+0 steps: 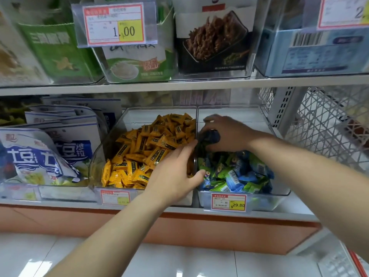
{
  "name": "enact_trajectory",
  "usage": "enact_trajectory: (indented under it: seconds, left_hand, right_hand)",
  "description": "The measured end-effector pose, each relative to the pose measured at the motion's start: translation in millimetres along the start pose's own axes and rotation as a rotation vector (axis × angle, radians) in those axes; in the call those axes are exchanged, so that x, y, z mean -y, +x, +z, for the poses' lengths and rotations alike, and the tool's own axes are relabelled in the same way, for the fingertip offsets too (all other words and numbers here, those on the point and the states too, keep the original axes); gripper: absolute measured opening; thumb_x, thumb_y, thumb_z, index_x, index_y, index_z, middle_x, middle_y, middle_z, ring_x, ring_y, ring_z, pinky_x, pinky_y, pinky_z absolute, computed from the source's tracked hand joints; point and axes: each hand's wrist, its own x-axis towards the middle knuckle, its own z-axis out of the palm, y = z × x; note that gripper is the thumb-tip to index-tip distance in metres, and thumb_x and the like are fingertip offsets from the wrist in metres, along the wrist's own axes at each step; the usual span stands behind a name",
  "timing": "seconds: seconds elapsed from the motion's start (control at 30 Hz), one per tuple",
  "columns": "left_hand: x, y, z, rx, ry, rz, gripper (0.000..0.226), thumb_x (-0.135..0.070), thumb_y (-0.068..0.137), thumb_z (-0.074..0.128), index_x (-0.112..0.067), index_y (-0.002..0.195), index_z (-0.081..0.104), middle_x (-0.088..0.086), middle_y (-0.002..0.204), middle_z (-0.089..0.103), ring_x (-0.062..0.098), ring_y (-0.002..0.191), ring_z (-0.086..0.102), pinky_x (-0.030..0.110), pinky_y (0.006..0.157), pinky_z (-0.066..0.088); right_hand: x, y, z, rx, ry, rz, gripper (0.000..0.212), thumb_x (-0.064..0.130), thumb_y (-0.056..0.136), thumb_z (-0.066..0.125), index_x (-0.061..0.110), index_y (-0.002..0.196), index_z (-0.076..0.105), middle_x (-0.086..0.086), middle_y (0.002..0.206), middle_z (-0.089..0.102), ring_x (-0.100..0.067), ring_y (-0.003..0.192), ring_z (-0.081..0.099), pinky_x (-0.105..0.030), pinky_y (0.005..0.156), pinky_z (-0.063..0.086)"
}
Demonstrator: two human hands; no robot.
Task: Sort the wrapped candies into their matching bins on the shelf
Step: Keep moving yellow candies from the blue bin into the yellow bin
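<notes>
White shop shelf (60, 202), two clear bins side by side. Heap of orange wrapped candies (139, 148) fills left bin (95, 162); green and blue wrapped candies (235, 172) lie in right bin (279, 188). My left hand (173, 172) rests flat on orange heap, fingers relaxed, thumb across divider (196, 124). My right hand (227, 132) hovers above right bin, fingers curled round blurred dark handful (209, 137).

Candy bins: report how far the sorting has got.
Done: the yellow candies fill the middle bin with no other colour showing. In hand: the right hand grips a blurred bunch of dark wrapped candies above the right bin; the left hand lies across the wall between the bins. Left: that bunch needs placing, and green and blue candies share the right bin.
</notes>
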Motion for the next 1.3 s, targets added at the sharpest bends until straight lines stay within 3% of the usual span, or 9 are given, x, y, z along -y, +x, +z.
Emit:
enact_trajectory:
  seconds: [0.07,0.13,0.23,0.4,0.63,0.77,1.0,1.13,1.3]
  left_hand:
    - [1.2,0.4,1.2,0.001,0.006,0.003,0.077,-0.06,0.085,0.058,-0.039,0.151,0.023,-0.01,0.142,0.05,0.014,0.125,0.049,0.027,0.092,0.045]
    - [1.3,0.7,2.4,0.002,0.014,0.007,0.077,-0.06,0.086,0.057,-0.039,0.151,0.022,-0.009,0.141,0.051,0.014,0.124,0.05,0.029,0.092,0.047]
    - [0.0,1.4,3.0,0.0,0.023,0.01,0.077,-0.059,0.086,0.057,-0.037,0.152,0.021,-0.008,0.141,0.053,0.015,0.123,0.052,0.03,0.093,0.047]
    - [-1.2,2.5,1.0,0.017,0.003,-0.006,0.077,-0.058,0.086,0.058,-0.038,0.151,0.021,-0.008,0.142,0.051,0.015,0.125,0.051,0.031,0.096,0.048]
    - [-2.1,2.6,-1.3,0.039,-0.005,-0.008,0.078,-0.057,0.086,0.058,-0.038,0.151,0.021,-0.007,0.141,0.052,0.016,0.125,0.052,0.033,0.096,0.049]
    - [-0.3,5.3,-2.9,0.049,-0.037,-0.018,0.075,-0.062,0.085,0.057,-0.038,0.15,0.026,-0.008,0.143,0.05,0.015,0.128,0.049,0.03,0.096,0.045]
    - [-20.8,23.8,-19.6,-0.207,-0.109,0.04,0.056,-0.047,0.09,0.062,-0.035,0.142,0.045,-0.008,0.136,0.055,0.015,0.128,0.044,0.033,0.1,0.043]
    - [-35.3,31.8,-25.3,-0.159,-0.353,0.108,0.042,-0.035,0.092,0.067,-0.035,0.133,0.057,-0.013,0.124,0.062,0.001,0.115,0.054,0.019,0.097,0.044]
    - [-5.5,37.3,-36.5,-0.221,-0.394,-0.157,0.03,-0.034,0.089,0.071,-0.038,0.118,0.063,-0.021,0.099,0.067,-0.007,0.084,0.063,0.01,0.069,0.05]
  right_hand:
    - [-12.3,-6.0,-1.1,-0.132,0.05,0.025,0.036,0.048,0.073,0.076,0.032,0.102,0.062,0.005,0.115,0.051,-0.019,0.103,0.053,-0.033,0.078,0.042]
    - [-18.8,-10.7,0.6,-0.043,0.046,0.092,0.02,0.041,0.084,0.071,0.028,0.098,0.065,0.005,0.104,0.06,-0.019,0.097,0.059,-0.032,0.075,0.044]
    - [-15.8,-9.1,13.2,0.132,0.009,0.208,0.025,0.041,0.096,0.057,0.02,0.105,0.069,-0.002,0.102,0.069,-0.021,0.093,0.063,-0.037,0.085,0.052]
    - [-5.7,5.0,19.0,0.106,0.003,0.361,0.023,0.034,0.089,0.061,0.019,0.073,0.057,-0.004,0.073,0.061,-0.024,0.072,0.062,-0.032,0.063,0.05]
    - [-2.5,-7.9,16.0,-0.003,0.075,0.406,0.013,0.026,0.086,0.07,0.031,0.097,0.073,0.0,0.107,0.071,-0.024,0.097,0.065,-0.04,0.087,0.055]
    - [11.3,-20.4,2.1,-0.161,0.026,0.43,0.022,0.017,0.087,0.063,0.038,0.085,0.069,0.006,0.109,0.07,-0.022,0.098,0.065,-0.034,0.082,0.053]
    - [37.9,-70.5,-37.8,-0.449,0.537,0.337,0.022,0.002,0.083,0.069,0.023,0.084,0.075,0.006,0.086,0.073,-0.006,0.077,0.065,-0.007,0.063,0.045]
    - [55.2,-83.0,-37.1,-0.417,1.068,0.162,0.023,-0.008,0.082,0.069,0.014,0.087,0.072,-0.01,0.087,0.075,-0.016,0.079,0.072,-0.023,0.07,0.057]
    - [35.7,-66.4,-24.2,-0.565,1.015,0.304,0.012,0.01,0.088,0.072,0.019,0.096,0.071,-0.009,0.098,0.073,-0.025,0.081,0.073,-0.034,0.078,0.06]
